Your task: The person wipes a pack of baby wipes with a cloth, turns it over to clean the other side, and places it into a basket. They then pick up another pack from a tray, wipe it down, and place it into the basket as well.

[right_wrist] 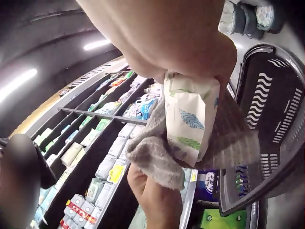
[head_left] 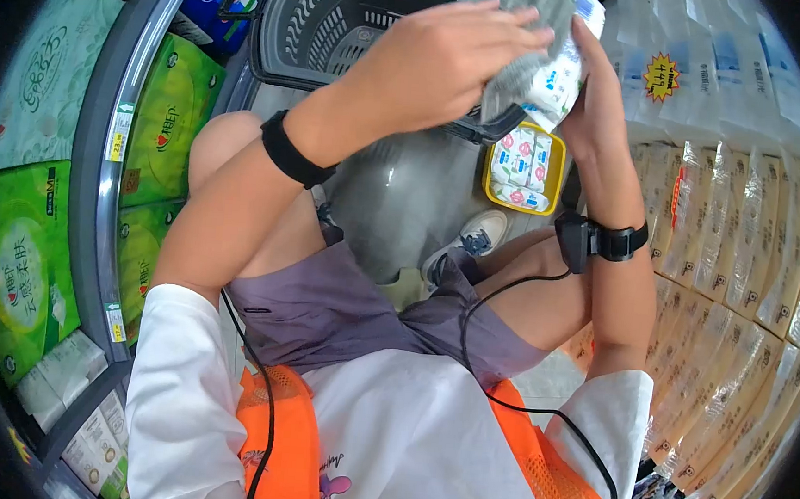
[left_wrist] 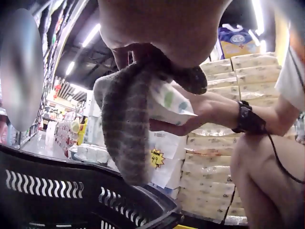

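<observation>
In the head view, the left hand holds a grey cloth against a white pack with leaf prints. The right hand grips the pack from the other side. The cloth hangs below the left hand in the left wrist view, with the right hand behind it at the pack. Seen from the right wrist, the pack is under the right hand; cloth lies around it, and the left hand holds the cloth's lower edge.
A black basket stands in front of the knees, partly under the forearm. Beside it is a yellow container with small white packs. A shelf with green tissue packs borders the left; stacked paper packs line the right.
</observation>
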Tool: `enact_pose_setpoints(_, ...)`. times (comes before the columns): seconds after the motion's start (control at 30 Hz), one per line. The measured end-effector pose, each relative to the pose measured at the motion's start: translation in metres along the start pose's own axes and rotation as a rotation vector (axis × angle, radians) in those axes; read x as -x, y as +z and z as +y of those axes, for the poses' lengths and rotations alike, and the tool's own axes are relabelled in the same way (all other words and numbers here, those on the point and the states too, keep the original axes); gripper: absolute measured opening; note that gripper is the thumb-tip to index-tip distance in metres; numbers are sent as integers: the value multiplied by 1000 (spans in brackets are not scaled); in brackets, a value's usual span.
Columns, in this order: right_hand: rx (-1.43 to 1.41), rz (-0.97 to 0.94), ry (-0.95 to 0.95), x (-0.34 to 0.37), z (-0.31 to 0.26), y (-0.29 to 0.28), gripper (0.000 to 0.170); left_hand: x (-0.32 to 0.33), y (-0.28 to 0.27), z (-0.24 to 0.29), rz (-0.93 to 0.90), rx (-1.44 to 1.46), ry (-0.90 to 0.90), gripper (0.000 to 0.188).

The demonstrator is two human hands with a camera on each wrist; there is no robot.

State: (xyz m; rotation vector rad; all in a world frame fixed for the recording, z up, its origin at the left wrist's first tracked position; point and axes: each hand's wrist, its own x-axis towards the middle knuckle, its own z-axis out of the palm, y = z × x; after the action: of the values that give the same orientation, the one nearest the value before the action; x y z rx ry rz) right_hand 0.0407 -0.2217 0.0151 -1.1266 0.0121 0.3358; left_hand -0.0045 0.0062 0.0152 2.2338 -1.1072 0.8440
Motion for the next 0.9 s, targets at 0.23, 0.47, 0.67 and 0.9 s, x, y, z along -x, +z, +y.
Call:
enact_pose_setpoints(0.23,32,146,-149,9,-14,14,48,1,8,24,-57,7,-19,51)
enact_pose_setpoints(0.47,-131,-233,-197,16,-29,28,101,-12,-5,30,-10,-93,-11,59)
enact_pose_setpoints(0.67,-9,7,-118,28,-5,42,63,-15,-20,28,-77,46,-95,79)
enact_pose_setpoints(0.9,-185,-152,81,38,1,51,75,-14,-22,18,30,39,-155,82)
